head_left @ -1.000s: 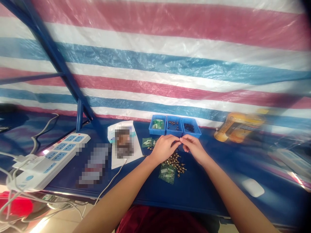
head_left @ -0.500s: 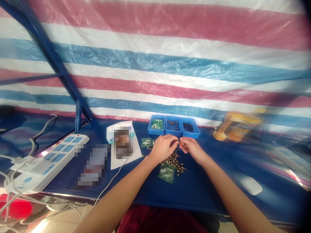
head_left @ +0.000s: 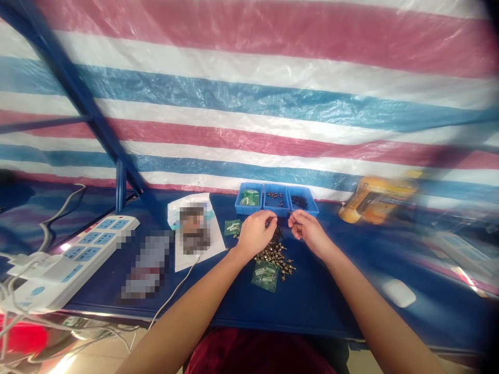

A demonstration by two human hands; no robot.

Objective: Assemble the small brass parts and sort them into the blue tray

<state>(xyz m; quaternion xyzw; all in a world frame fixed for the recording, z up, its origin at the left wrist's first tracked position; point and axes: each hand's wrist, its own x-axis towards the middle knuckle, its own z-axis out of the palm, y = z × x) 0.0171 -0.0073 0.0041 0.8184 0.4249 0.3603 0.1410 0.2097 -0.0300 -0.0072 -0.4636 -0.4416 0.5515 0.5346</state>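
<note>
My left hand (head_left: 258,229) is closed above a pile of small brass-coloured metal parts (head_left: 275,254); what its fingers hold is too small to name. To its right, apart from it, my right hand (head_left: 306,227) pinches a tiny dark piece at its fingertips that I cannot make out. Just beyond the hands stand three blue bins: the left one (head_left: 248,210) holds green packets, the middle one (head_left: 276,211) a few small metal parts, the right one (head_left: 311,212) small black parts. One green packet (head_left: 265,276) lies in front of the pile, another (head_left: 233,227) left of my left hand.
A white power strip (head_left: 88,249) with cables is at the left. Beside it are a blurred-out item (head_left: 146,267) and a white sheet (head_left: 216,236) with a cable. Yellow-orange containers (head_left: 374,200) and a white rounded object (head_left: 399,293) are at the right.
My hands, which met at the fingertips before, have moved apart, the left one to the left. The whole view has shifted slightly.
</note>
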